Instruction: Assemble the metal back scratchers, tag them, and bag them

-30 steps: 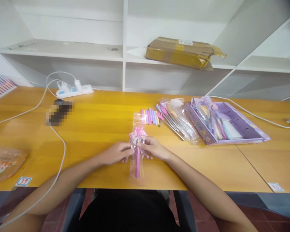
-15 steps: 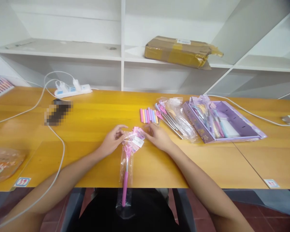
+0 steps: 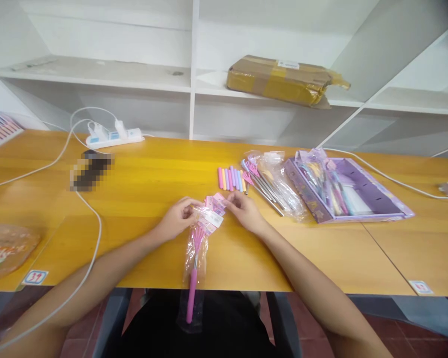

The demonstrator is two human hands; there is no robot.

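Observation:
In the head view a pink back scratcher [image 3: 192, 293] with a claw head and metal rod lies inside a clear plastic bag [image 3: 186, 258], its handle reaching past the table edge. My left hand [image 3: 179, 218] pinches the bag's top left corner. At the other side my right hand [image 3: 245, 211] is closed on the edge of the pink printed header card [image 3: 213, 204]. A white label sits on the bag just below the card. Beyond my right hand lie several coloured handle tubes [image 3: 231, 179] in a row and several scratcher rods [image 3: 265, 186] with claw heads.
Clear plastic bags [image 3: 289, 194] lie beside a purple display box [image 3: 373, 218] holding packed pieces. A power strip [image 3: 115, 139] with white cables stands at the back left, near a blurred dark object [image 3: 91, 171]. An orange-printed pouch [image 3: 9, 248] is at left. A taped carton [image 3: 276, 79] rests on the shelf.
My left hand has closed in to a pinch on the bag's corner, and the header card lies flatter and more spread between my hands. The view has shifted slightly.

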